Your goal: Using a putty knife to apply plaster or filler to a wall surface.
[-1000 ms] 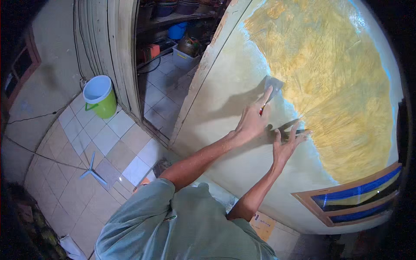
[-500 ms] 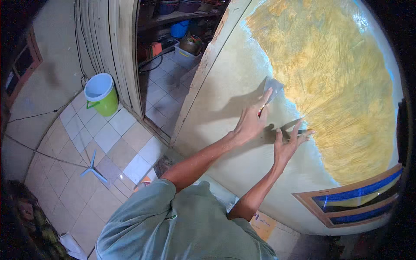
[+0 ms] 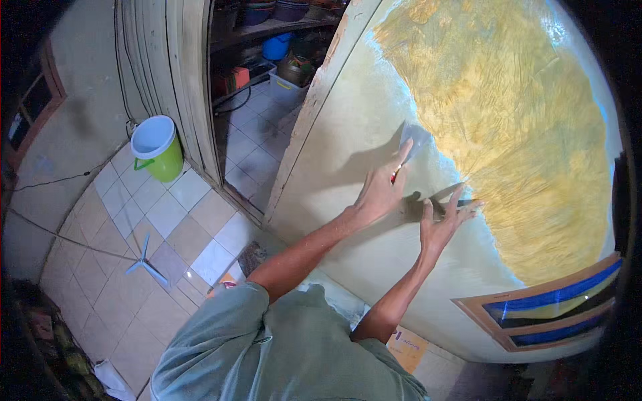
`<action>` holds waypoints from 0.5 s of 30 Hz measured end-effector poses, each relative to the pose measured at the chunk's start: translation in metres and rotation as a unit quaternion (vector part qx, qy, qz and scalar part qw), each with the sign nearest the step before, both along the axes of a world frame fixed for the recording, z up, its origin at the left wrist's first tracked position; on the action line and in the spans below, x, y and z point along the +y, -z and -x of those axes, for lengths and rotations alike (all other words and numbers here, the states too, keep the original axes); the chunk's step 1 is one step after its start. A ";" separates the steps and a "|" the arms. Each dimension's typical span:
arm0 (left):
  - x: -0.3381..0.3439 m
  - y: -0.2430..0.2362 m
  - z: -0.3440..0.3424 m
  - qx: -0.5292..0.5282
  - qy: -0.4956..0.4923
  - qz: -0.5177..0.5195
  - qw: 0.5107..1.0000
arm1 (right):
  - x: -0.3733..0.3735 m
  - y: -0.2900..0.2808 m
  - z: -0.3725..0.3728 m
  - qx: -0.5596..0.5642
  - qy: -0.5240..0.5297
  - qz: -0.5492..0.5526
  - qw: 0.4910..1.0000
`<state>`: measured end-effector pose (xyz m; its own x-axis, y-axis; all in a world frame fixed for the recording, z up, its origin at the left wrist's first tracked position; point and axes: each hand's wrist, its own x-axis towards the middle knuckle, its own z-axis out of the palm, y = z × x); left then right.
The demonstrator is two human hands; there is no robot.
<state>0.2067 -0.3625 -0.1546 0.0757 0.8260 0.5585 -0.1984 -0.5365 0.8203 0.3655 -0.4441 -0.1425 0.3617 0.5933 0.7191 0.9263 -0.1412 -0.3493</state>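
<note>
My left hand (image 3: 381,194) is closed around a putty knife, its index finger stretched along the tool. The wide grey blade of the putty knife (image 3: 416,139) lies against the pale wall (image 3: 334,160), at the pale-blue edge of a large yellow-brown wrinkled patch (image 3: 508,134). A bit of red handle shows by the palm. Lower and to the right, my right hand (image 3: 441,230) rests with fingers spread on the wall at the same edge. Something dark shows between its fingers; whether it is shadow or a thing, I cannot make out.
A wood-framed opening with blue panes (image 3: 548,307) sits low at right. Left of the wall, a doorway shows a storage room with a white tub (image 3: 286,90). A green bucket (image 3: 160,150) and a light-blue three-bladed piece (image 3: 146,262) are on the tiled floor (image 3: 120,294).
My left hand and the putty knife have shifted slightly left and down, the blade drawing back from the yellow-brown patch. My right hand stays nearly in place.
</note>
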 end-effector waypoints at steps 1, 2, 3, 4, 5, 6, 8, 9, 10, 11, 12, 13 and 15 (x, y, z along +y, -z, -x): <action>-0.004 -0.004 0.004 0.033 -0.011 -0.009 0.999 | -0.001 -0.001 0.001 -0.013 -0.026 -0.021 0.999; -0.001 -0.007 0.003 0.033 -0.015 -0.008 0.999 | -0.003 -0.001 0.000 -0.013 -0.029 -0.020 0.999; 0.007 -0.013 0.001 0.009 -0.037 -0.017 0.999 | -0.006 -0.001 -0.001 0.013 -0.026 -0.006 1.000; 0.017 -0.020 0.003 -0.015 -0.060 -0.027 0.998 | -0.007 -0.001 -0.001 0.038 -0.024 0.009 0.999; 0.023 -0.033 0.008 -0.023 -0.063 -0.007 0.998 | -0.007 0.000 -0.005 0.005 -0.034 -0.007 0.999; 0.028 -0.041 0.011 -0.022 -0.068 -0.005 0.997 | -0.009 0.000 -0.008 0.005 -0.040 -0.005 0.999; 0.034 -0.050 0.008 -0.038 -0.077 -0.004 0.996 | -0.013 -0.001 -0.013 0.022 -0.034 0.010 0.999; 0.034 -0.043 0.001 -0.042 -0.109 -0.043 0.992 | -0.012 0.002 -0.016 -0.011 -0.022 0.005 1.000; 0.028 -0.035 -0.004 -0.041 -0.113 -0.043 0.992 | -0.011 0.005 -0.018 -0.010 -0.026 0.005 1.000; 0.017 -0.029 -0.008 -0.027 -0.084 -0.006 0.996 | -0.012 0.005 -0.020 -0.014 -0.022 0.008 1.000; 0.007 -0.024 -0.014 -0.014 -0.055 0.030 0.998 | -0.013 0.004 -0.020 -0.019 -0.019 0.010 1.000; 0.003 -0.019 -0.022 -0.031 -0.097 -0.050 0.994 | -0.015 0.001 -0.020 -0.017 -0.017 0.009 1.000; -0.002 -0.010 -0.034 -0.007 -0.103 -0.035 0.994 | -0.017 0.002 -0.026 -0.003 -0.021 0.004 1.000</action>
<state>0.2403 -0.3648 -0.1446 -0.0993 0.7819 0.6154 -0.0884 -0.6229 0.7773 0.3911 -0.4611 -0.1448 0.3324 0.6133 0.7165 0.9335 -0.1055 -0.3428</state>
